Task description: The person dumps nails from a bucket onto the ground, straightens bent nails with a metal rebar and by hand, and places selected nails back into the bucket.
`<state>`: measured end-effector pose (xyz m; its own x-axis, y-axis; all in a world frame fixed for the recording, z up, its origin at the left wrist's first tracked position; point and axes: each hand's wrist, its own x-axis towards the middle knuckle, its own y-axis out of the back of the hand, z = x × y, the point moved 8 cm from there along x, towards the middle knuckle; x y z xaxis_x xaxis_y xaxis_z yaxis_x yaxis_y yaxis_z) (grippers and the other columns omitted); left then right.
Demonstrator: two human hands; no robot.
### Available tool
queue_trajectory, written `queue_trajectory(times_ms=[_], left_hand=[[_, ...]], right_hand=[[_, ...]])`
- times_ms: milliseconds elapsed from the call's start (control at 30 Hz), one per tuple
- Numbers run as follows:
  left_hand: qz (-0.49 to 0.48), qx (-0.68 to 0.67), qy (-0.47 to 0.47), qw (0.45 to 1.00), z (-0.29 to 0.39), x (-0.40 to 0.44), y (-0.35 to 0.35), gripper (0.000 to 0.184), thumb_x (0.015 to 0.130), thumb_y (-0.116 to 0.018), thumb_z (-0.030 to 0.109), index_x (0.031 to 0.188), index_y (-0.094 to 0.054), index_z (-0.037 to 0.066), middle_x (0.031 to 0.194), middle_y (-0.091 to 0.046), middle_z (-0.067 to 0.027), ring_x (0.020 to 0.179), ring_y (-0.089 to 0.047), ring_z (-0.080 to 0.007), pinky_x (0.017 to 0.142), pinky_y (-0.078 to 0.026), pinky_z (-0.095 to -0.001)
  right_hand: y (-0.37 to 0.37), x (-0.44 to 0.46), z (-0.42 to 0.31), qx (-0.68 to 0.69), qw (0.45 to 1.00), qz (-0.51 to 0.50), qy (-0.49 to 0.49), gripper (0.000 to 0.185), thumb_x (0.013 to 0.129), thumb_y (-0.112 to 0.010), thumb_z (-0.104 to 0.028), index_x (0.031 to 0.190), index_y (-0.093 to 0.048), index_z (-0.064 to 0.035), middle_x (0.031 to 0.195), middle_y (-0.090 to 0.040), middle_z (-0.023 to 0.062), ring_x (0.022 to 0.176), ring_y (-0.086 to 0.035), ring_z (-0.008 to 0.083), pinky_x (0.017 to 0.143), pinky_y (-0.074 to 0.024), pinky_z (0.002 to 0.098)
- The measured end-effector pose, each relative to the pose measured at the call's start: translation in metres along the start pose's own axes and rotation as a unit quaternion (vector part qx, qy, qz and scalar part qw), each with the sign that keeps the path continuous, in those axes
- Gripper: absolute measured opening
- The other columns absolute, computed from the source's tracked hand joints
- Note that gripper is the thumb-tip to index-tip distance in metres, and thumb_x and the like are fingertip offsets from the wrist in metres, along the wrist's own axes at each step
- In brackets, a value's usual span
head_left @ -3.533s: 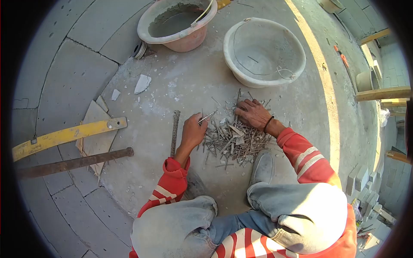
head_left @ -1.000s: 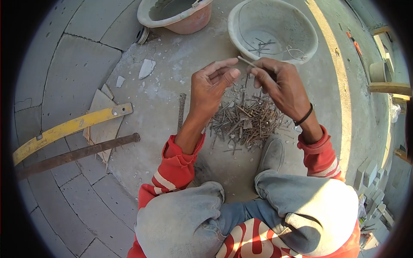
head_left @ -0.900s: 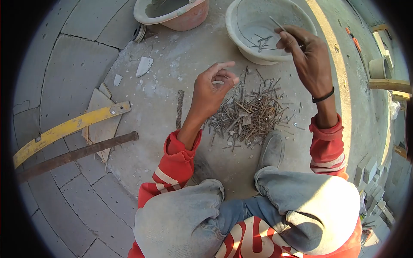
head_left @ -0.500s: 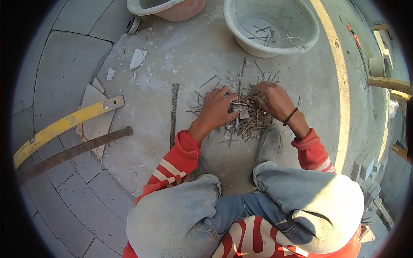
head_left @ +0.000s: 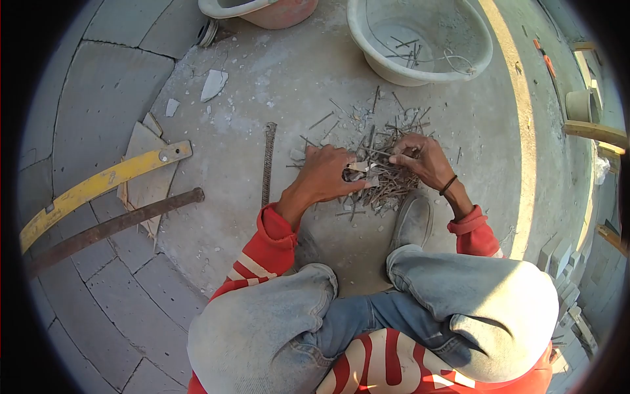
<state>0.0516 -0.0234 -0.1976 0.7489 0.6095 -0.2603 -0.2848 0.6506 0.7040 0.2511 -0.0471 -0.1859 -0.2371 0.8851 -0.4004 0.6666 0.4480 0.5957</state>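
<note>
A heap of nails (head_left: 395,178), mixed with grey rubble and pale chips, lies on the concrete floor in front of my shoe (head_left: 413,220). My right hand (head_left: 425,159) is over the heap's right side, thumb and forefinger pinching a nail (head_left: 375,151) that points left. On the other side, my left hand (head_left: 325,174) curls with its thumb and fingers around a pale fragment (head_left: 359,167) at the heap's edge. Its fingertips are partly hidden. Loose nails and crumbs are scattered just beyond both hands.
A whitish basin (head_left: 420,72) with several nails and a wire inside stands ahead, beside a reddish basin (head_left: 282,14). To the left lie a ribbed steel bar (head_left: 268,164), a yellow metal strip (head_left: 105,180) and a rusty bar (head_left: 118,226). Wooden pieces (head_left: 596,132) are at far right.
My right hand has lifted slightly from the heap and now pinches a nail. My left hand has turned and drawn a little left, curling around a pale fragment.
</note>
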Motion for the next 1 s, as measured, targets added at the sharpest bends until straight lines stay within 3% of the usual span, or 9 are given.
queue_trajectory(times_ms=[100,167,400,600,667,700,800,933,1000], left_hand=[[0.042,-0.005,0.073,0.996,-0.008,0.007,0.001,0.047,0.094,-0.072,0.049,0.11,-0.076,0.004,0.096,-0.072,-0.0142,0.098,-0.063,-0.0323,0.094,-0.036,-0.0508],[0.105,0.052,0.072,0.99,0.0,0.011,0.011,0.032,0.098,-0.069,0.031,0.114,-0.075,0.005,0.089,-0.073,-0.0127,0.095,-0.063,-0.0315,0.093,-0.034,-0.0501],[0.15,0.141,-0.05,0.977,0.008,0.028,-0.004,0.031,0.089,-0.069,0.008,0.12,-0.075,0.01,0.111,-0.066,-0.0097,0.107,-0.059,-0.0288,0.094,-0.035,-0.0498],[0.092,0.111,-0.016,0.989,-0.004,0.037,-0.018,0.033,0.091,-0.067,0.009,0.123,-0.072,0.011,0.116,-0.061,-0.0089,0.114,-0.057,-0.0292,0.093,-0.04,-0.0494],[0.095,0.116,-0.023,0.988,-0.002,0.037,-0.018,0.034,0.091,-0.067,0.011,0.125,-0.071,0.01,0.115,-0.061,-0.0089,0.115,-0.057,-0.0301,0.093,-0.042,-0.05],[0.095,0.117,-0.024,0.988,-0.002,0.037,-0.018,0.034,0.091,-0.067,0.011,0.125,-0.071,0.01,0.115,-0.061,-0.0089,0.115,-0.057,-0.0301,0.093,-0.042,-0.05],[0.08,0.116,-0.033,0.989,-0.002,0.036,-0.021,0.036,0.09,-0.069,0.015,0.125,-0.07,0.009,0.114,-0.062,-0.0105,0.115,-0.057,-0.0313,0.094,-0.042,-0.0521],[0.103,-0.023,-0.008,0.994,-0.012,0.037,-0.024,0.035,0.086,-0.073,0.018,0.118,-0.069,0.005,0.104,-0.068,-0.0128,0.103,-0.063,-0.034,0.089,-0.048,-0.0498],[0.144,-0.073,-0.01,0.987,-0.014,0.038,-0.016,0.033,0.085,-0.074,0.019,0.114,-0.069,0.004,0.099,-0.071,-0.0135,0.097,-0.066,-0.0347,0.086,-0.051,-0.0478]], right_hand=[[0.008,-0.005,0.028,0.196,0.977,0.055,-0.071,0.025,0.098,-0.076,-0.024,0.108,-0.077,-0.0014,0.103,-0.076,0.0098,0.095,-0.072,0.0167,0.083,-0.0558,0.0295],[0.007,-0.009,0.039,0.365,0.922,0.094,-0.089,0.03,0.103,-0.071,-0.026,0.116,-0.075,0.0004,0.105,-0.077,0.0066,0.097,-0.071,0.0133,0.082,-0.0564,0.0275],[0.018,-0.011,0.018,0.446,0.88,0.104,-0.125,0.027,0.107,-0.065,-0.026,0.114,-0.072,-0.0008,0.102,-0.076,0.0059,0.091,-0.072,0.0131,0.074,-0.0564,0.0253],[0.032,0.005,0.02,0.369,0.917,0.103,-0.111,0.024,0.106,-0.063,-0.023,0.11,-0.071,-0.0006,0.092,-0.074,0.0065,0.08,-0.07,0.0125,0.069,-0.0558,0.0274],[0.026,0.01,0.018,0.154,0.981,0.097,-0.062,0.025,0.1,-0.068,-0.021,0.111,-0.07,0.0013,0.083,-0.07,0.0114,0.078,-0.071,0.0236,0.072,-0.0558,0.0378],[0.022,0.011,0.014,0.154,0.981,0.098,-0.061,0.025,0.1,-0.068,-0.021,0.111,-0.07,0.0013,0.083,-0.07,0.0114,0.078,-0.071,0.0236,0.072,-0.0558,0.0378],[-0.003,0.018,-0.007,-0.038,0.997,0.06,0.008,0.03,0.09,-0.074,-0.021,0.109,-0.07,0.0021,0.09,-0.068,0.0215,0.089,-0.066,0.0428,0.082,-0.0523,0.0491],[-0.023,0.027,-0.013,-0.057,0.996,0.065,0.013,0.028,0.089,-0.073,-0.021,0.107,-0.07,0.001,0.095,-0.07,0.0213,0.094,-0.069,0.0422,0.083,-0.0544,0.0487],[-0.027,0.027,-0.009,-0.183,0.974,0.131,-0.026,0.023,0.087,-0.073,-0.019,0.103,-0.07,-0.0016,0.097,-0.071,0.0209,0.096,-0.071,0.0421,0.081,-0.0571,0.0503]])
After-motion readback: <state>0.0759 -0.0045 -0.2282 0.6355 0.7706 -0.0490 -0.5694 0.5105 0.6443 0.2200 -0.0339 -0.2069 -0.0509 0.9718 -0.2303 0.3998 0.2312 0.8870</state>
